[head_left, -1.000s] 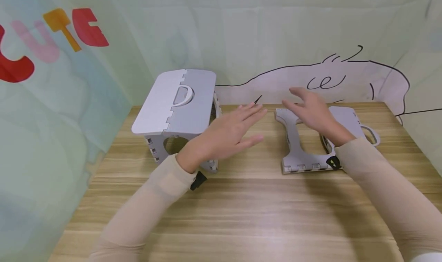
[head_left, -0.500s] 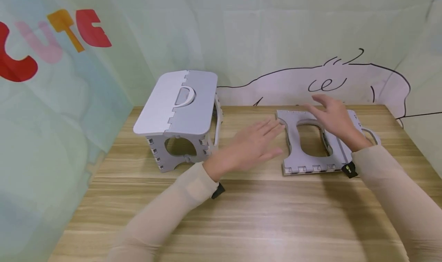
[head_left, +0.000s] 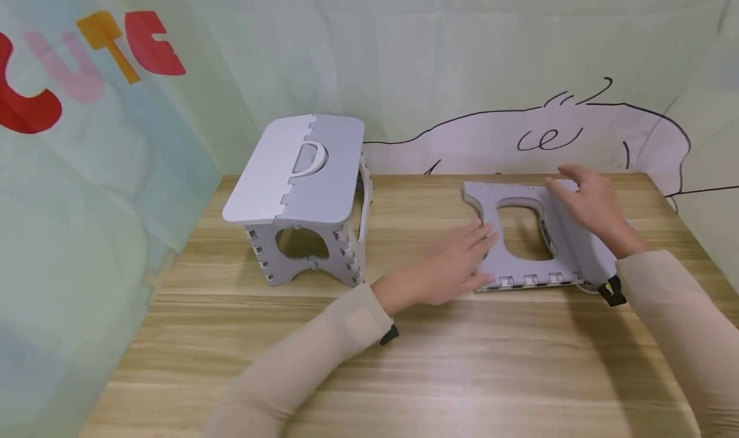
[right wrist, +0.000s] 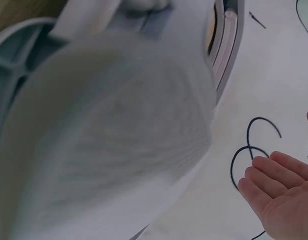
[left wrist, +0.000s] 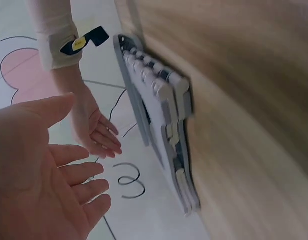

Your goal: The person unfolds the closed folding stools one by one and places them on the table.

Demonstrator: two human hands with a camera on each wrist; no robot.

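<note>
A grey folding stool [head_left: 525,265] lies folded on the table at the right, with an opening through its middle. Its right-hand panel [head_left: 597,255] appears tilted up; in the right wrist view a blurred pale panel [right wrist: 129,125] fills the near space. My left hand [head_left: 444,265] reaches to the stool's left edge, fingers extended. Whether it touches cannot be told from the head view; a gap shows in the left wrist view. Over the raised panel hovers my right hand [head_left: 594,207], its fingers nearly straight [right wrist: 283,192] and gripping nothing. Contact with the panel is unclear.
A second grey folding stool [head_left: 312,168] stands unfolded at the back left, its handle flat in the seat. Printed cloth [head_left: 404,72] hangs behind and to the left of the wooden table [head_left: 433,374].
Both hands have moved right, the left one reaching the lying stool's edge. The stool's right panel, flat before, now looks raised, and its handle loop at the right is no longer seen.
</note>
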